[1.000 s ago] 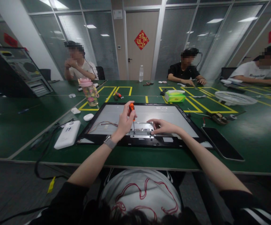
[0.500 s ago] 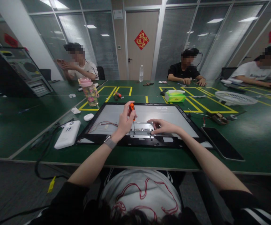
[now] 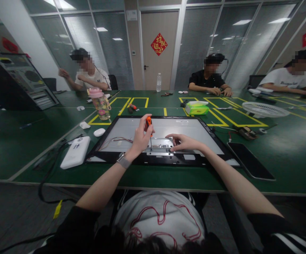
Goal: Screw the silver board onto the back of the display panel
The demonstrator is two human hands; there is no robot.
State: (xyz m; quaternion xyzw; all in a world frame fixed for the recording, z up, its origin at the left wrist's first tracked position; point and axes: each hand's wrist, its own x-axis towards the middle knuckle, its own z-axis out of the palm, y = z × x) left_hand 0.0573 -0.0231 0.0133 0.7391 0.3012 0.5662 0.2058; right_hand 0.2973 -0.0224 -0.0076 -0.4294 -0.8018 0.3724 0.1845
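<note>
A flat display panel (image 3: 195,135) lies face down, its grey back and black frame showing. On its near middle sits a metal plate (image 3: 162,140) with a small circuit board. My left hand (image 3: 141,137) is closed round an orange-and-black screwdriver (image 3: 148,122), held upright. The shaft points down to the plate's near edge; the tip's exact contact is too small to make out. My right hand (image 3: 186,143) grips the plate's right end, thumb at the near side and index finger curved over the far side. Thin wires (image 3: 116,139) run across the panel at left.
Left of the panel are a white power bank (image 3: 75,152), a white case (image 3: 99,132) and a pink-lidded bottle (image 3: 99,104). A phone (image 3: 251,160) lies at right. Beyond sit a green tissue pack (image 3: 196,108) and a racket (image 3: 264,109). Several people sit across the table.
Both my hands, the screwdriver and the panel keep their places. The view shifts very slightly. Across the table at left, a person's hands have moved apart.
</note>
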